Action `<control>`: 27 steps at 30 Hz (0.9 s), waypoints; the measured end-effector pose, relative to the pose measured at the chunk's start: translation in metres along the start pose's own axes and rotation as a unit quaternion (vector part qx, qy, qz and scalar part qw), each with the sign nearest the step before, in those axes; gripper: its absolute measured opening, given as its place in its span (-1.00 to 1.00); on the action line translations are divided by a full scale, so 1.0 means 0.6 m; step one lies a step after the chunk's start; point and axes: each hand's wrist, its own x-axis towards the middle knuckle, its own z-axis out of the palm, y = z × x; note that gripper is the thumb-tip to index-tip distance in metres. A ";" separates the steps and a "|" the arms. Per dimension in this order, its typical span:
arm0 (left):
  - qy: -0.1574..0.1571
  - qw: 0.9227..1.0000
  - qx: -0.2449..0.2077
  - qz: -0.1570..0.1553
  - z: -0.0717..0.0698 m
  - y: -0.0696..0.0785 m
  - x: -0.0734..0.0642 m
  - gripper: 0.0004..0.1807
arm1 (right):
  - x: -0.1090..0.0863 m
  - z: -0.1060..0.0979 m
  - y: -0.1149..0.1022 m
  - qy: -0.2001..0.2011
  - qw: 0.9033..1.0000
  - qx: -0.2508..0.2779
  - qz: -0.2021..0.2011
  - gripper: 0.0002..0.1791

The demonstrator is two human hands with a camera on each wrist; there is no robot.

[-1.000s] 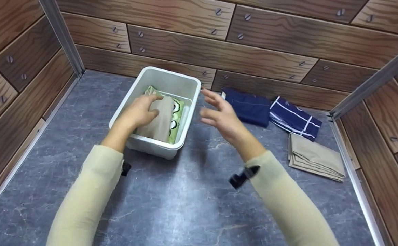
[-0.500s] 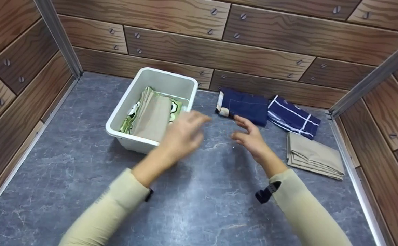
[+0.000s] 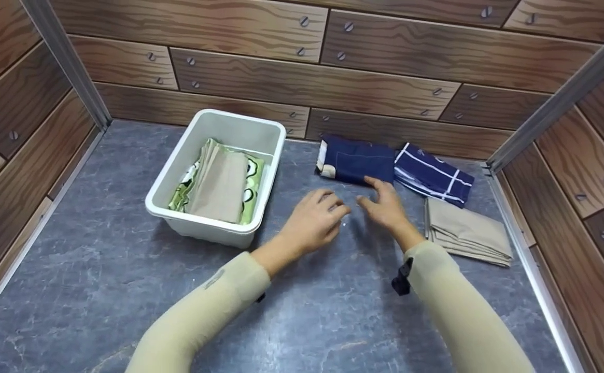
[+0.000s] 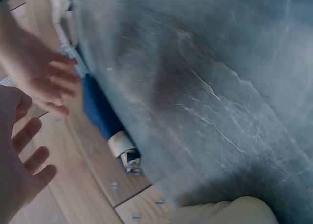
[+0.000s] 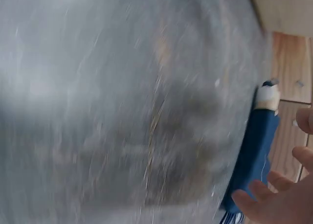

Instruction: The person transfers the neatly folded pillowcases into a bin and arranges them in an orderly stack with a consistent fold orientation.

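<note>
A folded navy cloth (image 3: 359, 159) with a cream patch at its left end lies by the back wall. Just in front of it is my right hand (image 3: 389, 207), fingers loosely spread and holding nothing; in the head view its index fingertip overlaps the cloth's near edge, and contact is unclear. My left hand (image 3: 314, 220) hovers to the left of it, fingers relaxed and bent, gripping nothing. The left wrist view has both hands apart, with the left hand (image 4: 22, 160) nearest that camera. In the right wrist view the navy cloth (image 5: 252, 155) lies beyond the right hand (image 5: 288, 199).
A white bin (image 3: 213, 228) at the left contains a folded beige cloth (image 3: 221, 189) on a green patterned one (image 3: 252, 181). Right of the navy cloth lie a white-striped navy cloth (image 3: 434, 173) and another folded beige cloth (image 3: 470, 232). Wood-patterned walls (image 3: 250, 72) enclose the floor.
My left hand has left the space over the bin and moved right. The right hand has shifted right towards the navy cloth. The head view has turned slightly, and the cloths have stayed put.
</note>
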 end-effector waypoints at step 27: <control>-0.278 0.940 0.065 -0.185 0.144 -0.068 0.070 -0.10 | 0.033 0.007 0.058 -0.068 0.954 -0.294 -0.008 -0.20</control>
